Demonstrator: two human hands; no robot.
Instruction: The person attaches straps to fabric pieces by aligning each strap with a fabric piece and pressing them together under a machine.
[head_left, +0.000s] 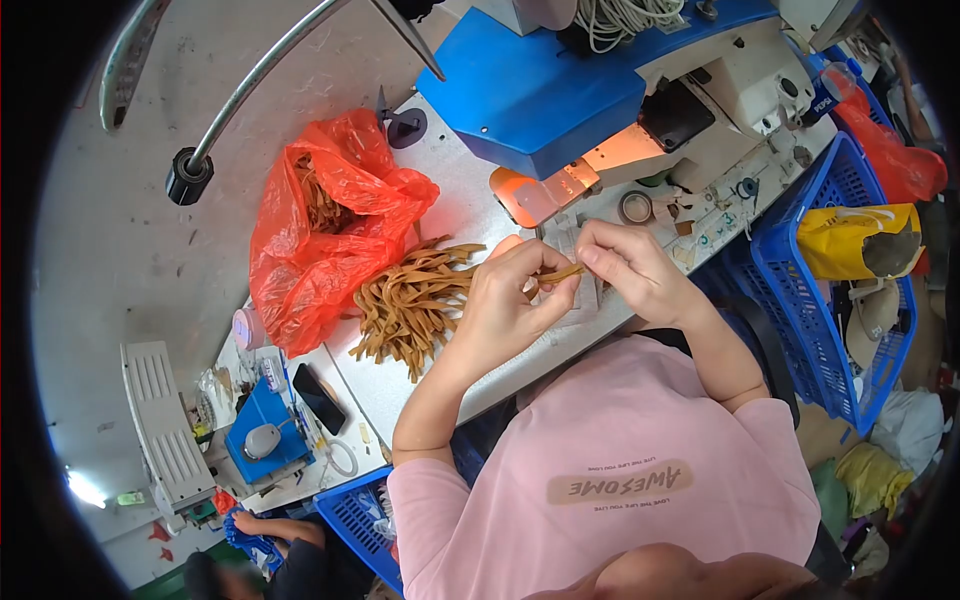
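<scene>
**Both hands pinching one tan strip over the surface**

Your left hand & right hand meet in front of you, fingers curled in, each pinching an end of a single tan strip. The strip runs between the two hands, roughly level, lifted just above the surface. Left thumb and forefinger close on its near end; right fingertips nip the other end. Can't tell if the strip is folded or flat, too small.

Just left of your left hand: a loose pile of tan strips, same colour, lying on the surface, some ends fanning out toward your wrist. Touching that pile on its far side is a red plastic bag, mouth open, w/ more strips showing inside.

Beyond your hands: a sewing machine w/ a blue cover, and an orange-lit guard near its needle end. A roll of tape sits on the surface by the machine base, near your right hand.

To your right, off the surface edge: a blue basket holding a yellow bag.

Further left along the surface: a black phone, a small blue box beside it. Another person's hand shows at the lower left, well apart from yours.
</scene>
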